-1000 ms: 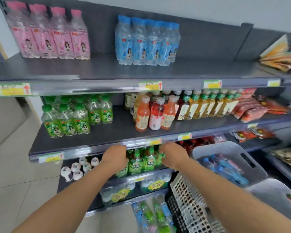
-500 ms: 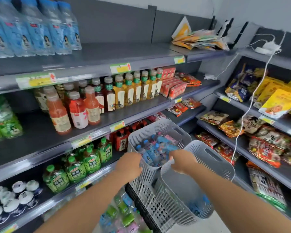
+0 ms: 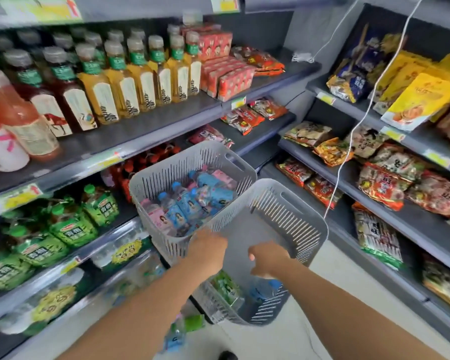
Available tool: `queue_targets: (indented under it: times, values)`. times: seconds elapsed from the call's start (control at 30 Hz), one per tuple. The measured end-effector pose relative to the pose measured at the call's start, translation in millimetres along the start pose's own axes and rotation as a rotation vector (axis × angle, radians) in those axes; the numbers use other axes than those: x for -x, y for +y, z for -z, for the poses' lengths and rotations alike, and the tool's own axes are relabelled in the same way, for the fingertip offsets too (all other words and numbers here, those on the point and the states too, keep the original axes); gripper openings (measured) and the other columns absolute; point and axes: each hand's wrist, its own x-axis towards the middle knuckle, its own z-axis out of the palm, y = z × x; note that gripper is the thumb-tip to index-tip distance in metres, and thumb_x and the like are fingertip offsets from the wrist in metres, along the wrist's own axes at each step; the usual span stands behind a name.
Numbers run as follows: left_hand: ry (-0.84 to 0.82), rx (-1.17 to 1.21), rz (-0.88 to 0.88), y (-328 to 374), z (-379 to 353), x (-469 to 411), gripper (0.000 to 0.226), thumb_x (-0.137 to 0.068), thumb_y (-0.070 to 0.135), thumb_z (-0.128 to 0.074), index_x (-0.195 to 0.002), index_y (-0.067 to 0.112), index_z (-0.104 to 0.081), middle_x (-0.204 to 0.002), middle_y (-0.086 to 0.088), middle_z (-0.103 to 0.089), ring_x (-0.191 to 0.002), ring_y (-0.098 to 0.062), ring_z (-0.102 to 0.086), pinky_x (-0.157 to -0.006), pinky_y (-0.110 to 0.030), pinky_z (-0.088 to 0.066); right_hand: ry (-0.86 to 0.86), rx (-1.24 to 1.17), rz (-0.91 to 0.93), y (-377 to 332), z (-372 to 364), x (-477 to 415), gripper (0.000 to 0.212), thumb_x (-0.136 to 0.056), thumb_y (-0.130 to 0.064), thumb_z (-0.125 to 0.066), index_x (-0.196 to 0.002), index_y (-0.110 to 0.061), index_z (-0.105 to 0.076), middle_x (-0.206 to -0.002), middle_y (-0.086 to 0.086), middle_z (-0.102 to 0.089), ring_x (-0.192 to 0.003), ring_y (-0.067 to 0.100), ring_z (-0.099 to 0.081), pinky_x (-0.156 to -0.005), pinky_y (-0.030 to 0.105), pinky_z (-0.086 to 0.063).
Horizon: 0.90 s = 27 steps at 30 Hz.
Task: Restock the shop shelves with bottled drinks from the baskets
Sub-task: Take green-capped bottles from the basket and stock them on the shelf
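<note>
Left hand (image 3: 207, 252): curling loosely over the near rim of the far basket (image 3: 151, 187), seemingly touching it; whether it is truly gripping cannot be told.
Right hand (image 3: 268, 259): hovering half-closed with fingers bent and nothing in it, just inside the near edge of the near basket (image 3: 296, 224).
Bottled drinks (image 3: 185, 206): lying heaped in the far basket just ahead of the left hand, blue and pink labels mixed, lying loose, probably for easy picking.
Near basket contents: a green-label bottle (image 3: 227, 288) and a blue-cap bottle (image 3: 265, 291) are sitting low, beneath the right hand.
Basket tilt: the near basket is leaning against the far one, mouth facing the person, likely to ease reaching in.
Shelves (image 3: 140, 136): standing left of both hands; yellow tea bottles (image 3: 130, 81) are facing forward in rows.
Step in hand: probably reaching for the next bottle to shelve.
</note>
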Motion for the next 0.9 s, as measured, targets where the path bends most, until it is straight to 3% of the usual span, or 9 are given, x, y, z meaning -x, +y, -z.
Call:
queue_targets:
  times: [0.13, 0.23, 0.33, 0.5, 0.57, 0.73, 0.83, 0.9]
  values:
    - [-0.209, -0.060, 0.022, 18, -27, -28, 0.021, -0.087, -0.001, -0.053, -0.104, 0.000, -0.064, -0.099, -0.016, -0.064, -0.100, -0.032, -0.063, -0.080, -0.039, -0.053, -0.101, 0.004, 0.052, 16, -25, -30, 0.044, -0.086, -0.026, -0.064, -0.128, -0.021, -0.055, -0.129, 0.003, -0.057, -0.120, 0.029, -0.053, -0.096, 0.039, -0.049]
    - [-0.353, -0.093, 0.041, 22, -46, -47, 0.027, -0.087, 0.010, -0.062, -0.111, -0.002, -0.062, -0.091, -0.010, -0.063, -0.103, -0.029, -0.063, -0.082, -0.036, -0.051, -0.138, 0.021, 0.095, 18, -44, -55, 0.036, -0.085, -0.024, -0.063, -0.120, -0.019, -0.060, -0.121, 0.005, -0.063, -0.112, 0.030, -0.059, -0.091, 0.039, -0.051]
    - [-0.459, -0.114, 0.089, 20, -67, -62, 0.038, -0.084, 0.025, -0.072, -0.115, 0.005, -0.062, -0.114, -0.008, -0.062, -0.110, -0.027, -0.058, -0.091, -0.037, -0.048, -0.169, 0.039, 0.133, 16, -57, -73, 0.031, -0.087, -0.026, -0.062, -0.114, -0.012, -0.063, -0.113, 0.009, -0.066, -0.102, 0.031, -0.062, -0.080, 0.035, -0.049]
    - [-0.517, -0.199, 0.126, 9, -88, -77, 0.063, -0.079, 0.037, -0.074, -0.134, 0.017, -0.051, -0.136, -0.005, -0.048, -0.129, -0.026, -0.041, -0.106, -0.043, -0.032, -0.275, 0.023, 0.159, 3, -76, -101, 0.020, -0.085, -0.025, -0.064, -0.084, -0.006, -0.061, -0.080, 0.009, -0.060, -0.077, 0.029, -0.059, -0.066, 0.031, -0.044]
    - [-0.536, -0.236, 0.108, 3, -90, -82, 0.067, -0.076, 0.044, -0.075, -0.134, 0.020, -0.052, -0.138, -0.003, -0.049, -0.132, -0.027, -0.039, -0.111, -0.046, -0.025, -0.326, 0.005, 0.167, -6, -87, -112, 0.026, -0.085, -0.028, -0.064, -0.089, -0.003, -0.067, -0.083, 0.008, -0.063, -0.077, 0.026, -0.061, -0.066, 0.030, -0.046]
    - [-0.621, -0.166, 0.035, -6, -77, -82, 0.081, -0.063, 0.066, -0.073, -0.129, 0.022, -0.058, -0.123, -0.001, -0.061, -0.118, -0.026, -0.050, -0.104, -0.044, -0.038, -0.374, -0.058, 0.172, -23, -102, -134, 0.030, -0.091, -0.017, -0.054, -0.112, 0.002, -0.064, -0.113, 0.015, -0.066, -0.097, 0.027, -0.063, -0.085, 0.034, -0.054]
    - [-0.628, 0.009, 0.065, -10, -68, -78, 0.071, -0.063, 0.056, -0.081, -0.118, 0.014, -0.066, -0.106, 0.000, -0.068, -0.095, -0.022, -0.063, -0.088, -0.037, -0.054, -0.379, -0.085, 0.164, -30, -102, -146, 0.033, -0.091, -0.013, -0.053, -0.120, 0.000, -0.059, -0.120, 0.015, -0.062, -0.107, 0.029, -0.062, -0.081, 0.031, -0.050]
    - [-0.607, 0.069, 0.089, -12, -63, -76, 0.064, -0.064, 0.049, -0.083, -0.111, 0.008, -0.067, -0.100, -0.002, -0.068, -0.084, -0.021, -0.063, -0.080, -0.033, -0.056, -0.379, -0.100, 0.150, -35, -104, -151, 0.033, -0.091, -0.008, -0.054, -0.122, 0.000, -0.056, -0.122, 0.016, -0.061, -0.110, 0.029, -0.061, -0.080, 0.029, -0.048]
